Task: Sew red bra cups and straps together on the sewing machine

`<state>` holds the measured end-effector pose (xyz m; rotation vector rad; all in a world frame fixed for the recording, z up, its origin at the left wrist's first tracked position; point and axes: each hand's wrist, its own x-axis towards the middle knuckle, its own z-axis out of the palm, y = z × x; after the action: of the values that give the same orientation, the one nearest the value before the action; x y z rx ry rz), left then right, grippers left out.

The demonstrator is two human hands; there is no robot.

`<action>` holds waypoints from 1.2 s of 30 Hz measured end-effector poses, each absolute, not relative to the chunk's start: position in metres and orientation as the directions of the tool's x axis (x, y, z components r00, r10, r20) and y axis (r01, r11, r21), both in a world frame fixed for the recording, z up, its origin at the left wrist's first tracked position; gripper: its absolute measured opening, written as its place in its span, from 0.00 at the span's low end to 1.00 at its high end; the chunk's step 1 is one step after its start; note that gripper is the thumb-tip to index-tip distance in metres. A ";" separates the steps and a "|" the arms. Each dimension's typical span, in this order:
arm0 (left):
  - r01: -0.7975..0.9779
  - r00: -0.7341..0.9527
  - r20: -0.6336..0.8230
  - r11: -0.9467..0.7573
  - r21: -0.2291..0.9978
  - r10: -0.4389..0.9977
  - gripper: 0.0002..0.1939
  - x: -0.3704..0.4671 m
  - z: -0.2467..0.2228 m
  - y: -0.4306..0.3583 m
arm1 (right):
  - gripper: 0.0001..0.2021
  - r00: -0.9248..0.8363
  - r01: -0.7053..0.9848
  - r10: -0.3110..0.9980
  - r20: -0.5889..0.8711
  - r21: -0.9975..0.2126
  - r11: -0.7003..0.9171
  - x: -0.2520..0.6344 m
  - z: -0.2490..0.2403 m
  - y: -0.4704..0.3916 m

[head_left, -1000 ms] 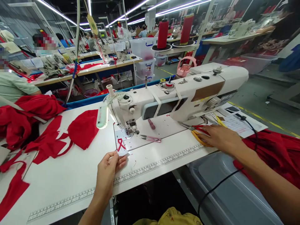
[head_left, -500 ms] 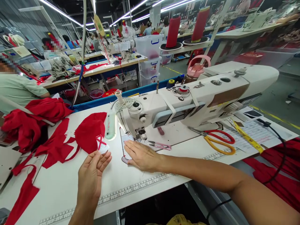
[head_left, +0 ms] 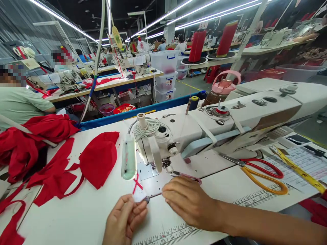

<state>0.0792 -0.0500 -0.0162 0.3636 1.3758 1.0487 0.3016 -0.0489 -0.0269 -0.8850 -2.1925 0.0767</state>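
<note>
My left hand (head_left: pixel 127 217) pinches a small white patch (head_left: pixel 140 194) between thumb and fingers. A red ribbon cross (head_left: pixel 137 183) shows at its upper edge. My right hand (head_left: pixel 190 202) is low over the front of the sewing machine bed, palm down, its fingers loosely bent and thumb hidden. Just behind its knuckles lie pink-handled thread snips (head_left: pixel 190 176), partly covered by the hand. The white sewing machine (head_left: pixel 178 129) stands beyond both hands, its needle area lit. Left of its head is a pale green oblong plate (head_left: pixel 129 159).
Red cut fabric pieces (head_left: pixel 98 160) and a red cloth heap (head_left: pixel 43 136) cover the left side. Large scissors (head_left: pixel 265 173) with red and yellow handles lie at right, beside a yellow tape measure (head_left: pixel 297 168) and paper. A co-worker (head_left: pixel 22 102) sits at far left.
My right hand has drawn back from beside the needle to a spot near the snips. My left hand has brought the white patch closer to the machine. The view has shifted.
</note>
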 end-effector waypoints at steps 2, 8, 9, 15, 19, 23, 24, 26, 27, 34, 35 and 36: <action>-0.348 -0.033 -0.639 0.590 0.728 0.769 0.10 0.091 -0.024 -0.049 | 0.09 -0.424 0.623 0.631 0.650 -0.297 0.724 0.307 -0.028 -0.041; -0.116 0.115 -0.602 0.613 0.782 0.790 0.17 0.104 -0.031 -0.033 | 0.21 -0.615 0.673 0.691 0.379 -0.205 0.711 0.300 -0.038 -0.026; -0.009 0.119 -0.577 0.582 0.813 0.808 0.17 0.100 -0.030 -0.032 | 0.22 -0.628 0.682 0.704 0.330 -0.202 0.703 0.299 -0.039 -0.025; 0.683 0.283 0.319 -0.424 0.595 0.904 0.12 0.075 -0.025 -0.023 | 0.25 -0.625 0.713 0.735 0.264 -0.190 0.675 0.297 -0.042 -0.027; 0.619 0.620 0.510 -0.771 0.149 0.597 0.17 0.082 -0.040 -0.009 | 0.25 -0.628 0.702 0.720 0.296 -0.185 0.688 0.299 -0.043 -0.029; 0.646 0.667 0.495 -0.763 -0.013 0.557 0.18 0.089 -0.053 -0.007 | 0.25 -0.574 0.725 0.732 0.368 -0.189 0.663 0.301 -0.047 -0.023; 0.653 0.668 0.493 -0.757 -0.028 0.557 0.18 0.090 -0.054 -0.008 | 0.25 -0.550 0.750 0.750 0.367 -0.179 0.637 0.300 -0.047 -0.021; 0.650 0.676 0.489 -0.758 -0.045 0.551 0.18 0.090 -0.054 -0.010 | 0.26 -0.522 0.794 0.783 0.339 -0.142 0.591 0.298 -0.048 -0.017; 0.647 0.680 0.487 -0.761 -0.047 0.548 0.18 0.090 -0.053 -0.010 | 0.25 -0.521 0.805 0.790 0.323 -0.122 0.580 0.297 -0.049 -0.016; 0.670 0.662 0.480 -0.742 -0.034 0.576 0.18 0.092 -0.053 -0.011 | 0.15 -0.455 0.826 0.752 0.477 -0.088 0.556 0.300 -0.052 -0.013; 0.671 0.660 0.479 -0.741 -0.031 0.578 0.18 0.092 -0.053 -0.011 | 0.15 -0.445 0.825 0.740 0.504 -0.091 0.558 0.301 -0.053 -0.014; 0.672 0.660 0.479 -0.740 -0.030 0.579 0.18 0.092 -0.053 -0.010 | 0.15 -0.440 0.822 0.731 0.522 -0.093 0.562 0.302 -0.053 -0.014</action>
<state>0.0923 -0.0104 -0.0525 3.0453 1.1623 0.7583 0.3021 -0.0136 -0.0529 -1.2442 -2.2848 -0.2358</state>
